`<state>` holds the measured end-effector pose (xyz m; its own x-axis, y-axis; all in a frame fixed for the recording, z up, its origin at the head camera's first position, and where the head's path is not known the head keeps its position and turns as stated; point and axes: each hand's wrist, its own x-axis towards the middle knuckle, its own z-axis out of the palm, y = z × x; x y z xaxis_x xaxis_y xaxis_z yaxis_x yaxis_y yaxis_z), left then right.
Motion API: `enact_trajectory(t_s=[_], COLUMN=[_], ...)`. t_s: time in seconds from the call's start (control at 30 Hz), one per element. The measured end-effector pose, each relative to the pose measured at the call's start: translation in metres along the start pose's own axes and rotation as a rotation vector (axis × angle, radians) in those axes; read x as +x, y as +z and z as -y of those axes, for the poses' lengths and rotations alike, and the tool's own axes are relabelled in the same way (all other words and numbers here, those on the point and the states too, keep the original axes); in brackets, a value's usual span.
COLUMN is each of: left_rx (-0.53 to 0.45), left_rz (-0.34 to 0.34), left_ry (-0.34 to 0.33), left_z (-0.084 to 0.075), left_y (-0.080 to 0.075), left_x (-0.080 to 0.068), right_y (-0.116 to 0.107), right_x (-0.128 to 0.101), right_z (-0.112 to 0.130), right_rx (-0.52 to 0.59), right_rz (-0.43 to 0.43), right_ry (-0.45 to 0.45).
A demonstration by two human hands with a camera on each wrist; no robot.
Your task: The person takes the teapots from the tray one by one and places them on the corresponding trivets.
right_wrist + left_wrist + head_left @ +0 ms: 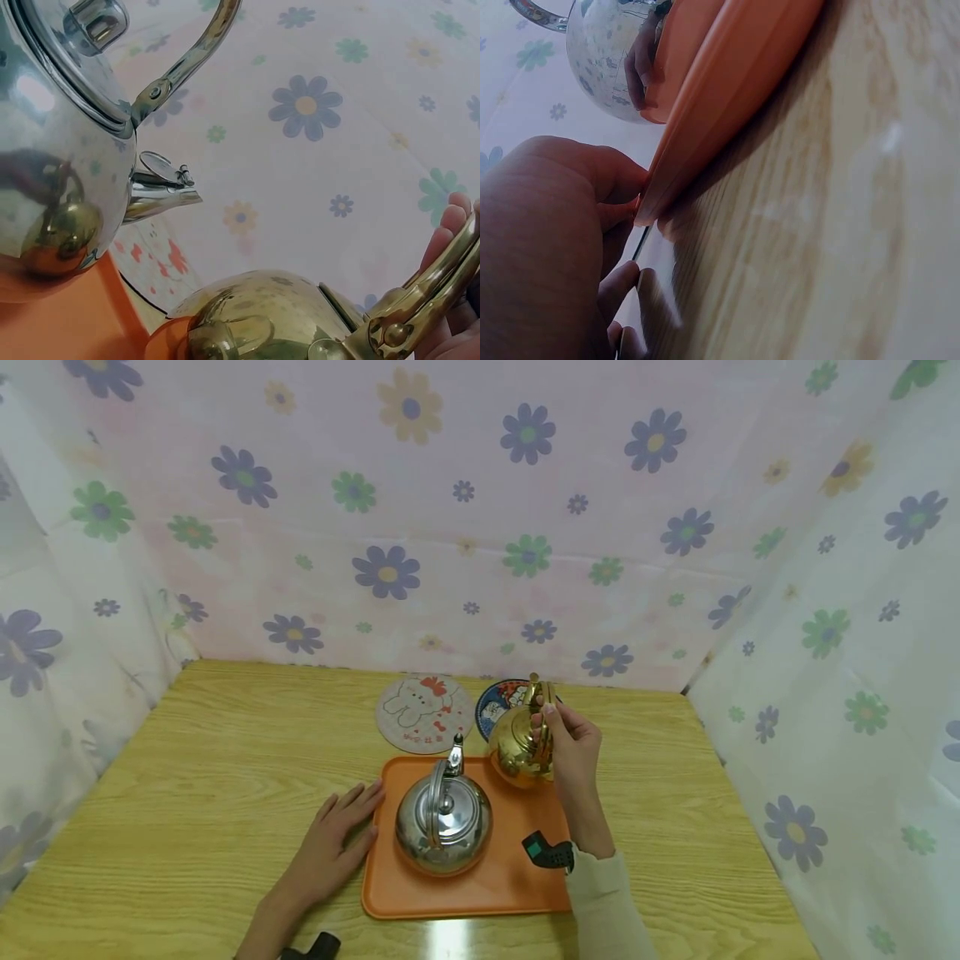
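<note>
Right hand (573,752) grips gold kettle (517,752) handle above tray (465,893). Left hand (337,835) flat, fingers relaxed, touching tray's edge.

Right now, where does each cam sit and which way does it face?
Head: high, looking forward and down at the wooden table; left hand flat beside the orange tray, right hand gripping the gold kettle.
Left wrist: at table level, facing the tray's edge; fingers touching it.
Right wrist: low, looking up; fingertips.
All three show the silver kettle.
</note>
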<state>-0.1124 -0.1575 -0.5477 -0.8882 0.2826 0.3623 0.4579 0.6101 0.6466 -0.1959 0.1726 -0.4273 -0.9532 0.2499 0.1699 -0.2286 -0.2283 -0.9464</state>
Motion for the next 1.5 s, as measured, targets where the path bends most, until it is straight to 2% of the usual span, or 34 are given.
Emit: enact_trajectory(t_s=[0.43, 1.1, 1.5], left_rx=[-0.014, 0.005, 0.011], left_rz=[0.007, -0.034, -0.024], left_ry=[-0.009, 0.033, 0.024], left_z=[-0.001, -0.002, -0.004], left_y=[0.000, 0.000, -0.001], left_x=[0.000, 0.000, 0.001], right_y=[0.001, 0.003, 0.009], right_x=[0.001, 0.007, 0.013], right_z=[-0.001, 0.000, -0.004], right_rx=[0.001, -0.051, -0.020], right_rz=[0.033, 0.007, -0.002], right_ry=[-0.013, -0.002, -0.041])
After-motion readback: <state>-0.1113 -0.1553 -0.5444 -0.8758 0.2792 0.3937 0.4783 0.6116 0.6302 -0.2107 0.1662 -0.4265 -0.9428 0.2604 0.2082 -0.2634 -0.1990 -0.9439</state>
